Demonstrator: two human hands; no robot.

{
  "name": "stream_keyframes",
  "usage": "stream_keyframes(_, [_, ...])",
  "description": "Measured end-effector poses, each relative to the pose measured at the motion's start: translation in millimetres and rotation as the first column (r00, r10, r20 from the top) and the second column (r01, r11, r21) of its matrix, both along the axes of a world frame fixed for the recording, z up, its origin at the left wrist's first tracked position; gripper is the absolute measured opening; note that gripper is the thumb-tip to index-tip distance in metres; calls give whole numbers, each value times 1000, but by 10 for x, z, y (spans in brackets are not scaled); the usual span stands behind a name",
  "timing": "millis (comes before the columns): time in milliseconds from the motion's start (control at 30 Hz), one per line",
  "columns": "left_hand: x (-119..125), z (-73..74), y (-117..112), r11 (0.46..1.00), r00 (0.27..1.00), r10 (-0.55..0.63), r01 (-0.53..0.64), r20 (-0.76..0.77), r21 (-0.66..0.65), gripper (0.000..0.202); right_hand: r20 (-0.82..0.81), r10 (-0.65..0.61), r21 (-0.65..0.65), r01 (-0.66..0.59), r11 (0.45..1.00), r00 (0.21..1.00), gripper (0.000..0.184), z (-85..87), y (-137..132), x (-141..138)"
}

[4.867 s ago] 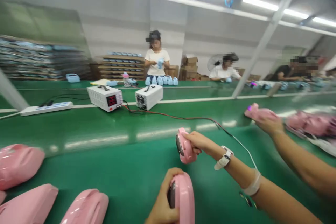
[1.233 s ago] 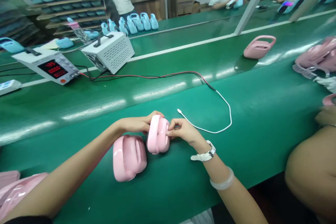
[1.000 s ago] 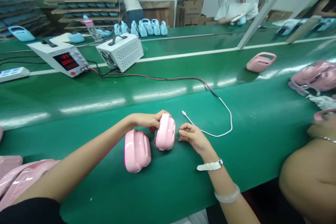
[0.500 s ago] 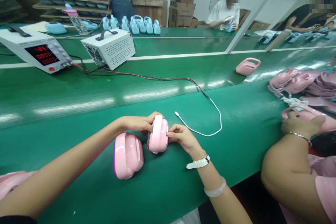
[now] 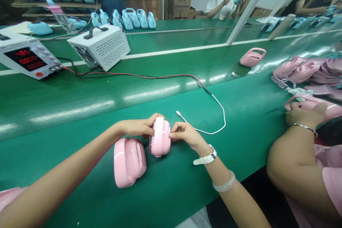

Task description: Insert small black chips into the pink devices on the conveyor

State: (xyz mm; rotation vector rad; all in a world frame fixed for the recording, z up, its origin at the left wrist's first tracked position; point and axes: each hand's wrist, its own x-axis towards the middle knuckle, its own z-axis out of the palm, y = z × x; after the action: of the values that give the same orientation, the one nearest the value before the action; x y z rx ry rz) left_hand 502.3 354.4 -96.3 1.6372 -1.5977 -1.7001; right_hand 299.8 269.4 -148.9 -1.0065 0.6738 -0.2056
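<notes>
My left hand (image 5: 140, 127) wraps round an upright pink plastic device (image 5: 160, 141) on the green belt (image 5: 240, 142), gripping its top and left side. My right hand (image 5: 184, 134) pinches at the device's right edge with thumb and fingertips; I cannot make out anything small between them. A second pink device (image 5: 129, 162) stands just to the left, touching the first one. The free end of a white cable (image 5: 178, 113) lies on the belt a little beyond my right hand.
A power supply with red digits (image 5: 25, 58) and a white vented box (image 5: 100, 47) stand at the back left, joined by red and black wires (image 5: 149, 76). Another pink device (image 5: 252, 57) sits far right. A co-worker's arm (image 5: 296, 149) and a pile of pink shells (image 5: 307, 73) are at right.
My right hand came off the device about a second ago, then returned to pinch its right edge. The view has shifted slightly; the co-worker's hand now rests on a pink shell.
</notes>
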Motion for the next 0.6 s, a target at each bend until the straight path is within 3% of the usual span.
stream_keyframes(133, [75,75,123,993,993,90,-83,-79,79,75,42,-96,66,93,993,994,42,-117,113,-145])
stream_keyframes(233, [195,66,408,933,923,356,-342,-148,113,71,63,-165,75,161,984,984,39,-115,156,-387])
stream_keyframes(333, [245,-61,823,730,724,678,-683,-124,5,58,59,-220,77,216,973,974,35,-101,163,-668])
stream_keyframes(400, [186,-162,1115,589,591,794,-806,-142,-60,55,33,-257,56,255,965,966,32,-101,164,-772])
stream_keyframes(533, [-56,-208,1691,431,456,878,-886,-146,-172,47,24,-291,-175,291,941,956,33,-50,220,-572])
stream_keyframes(600, [-134,-155,2000,327,364,930,-884,-54,-335,41,69,-259,-302,268,915,963,44,0,283,-320])
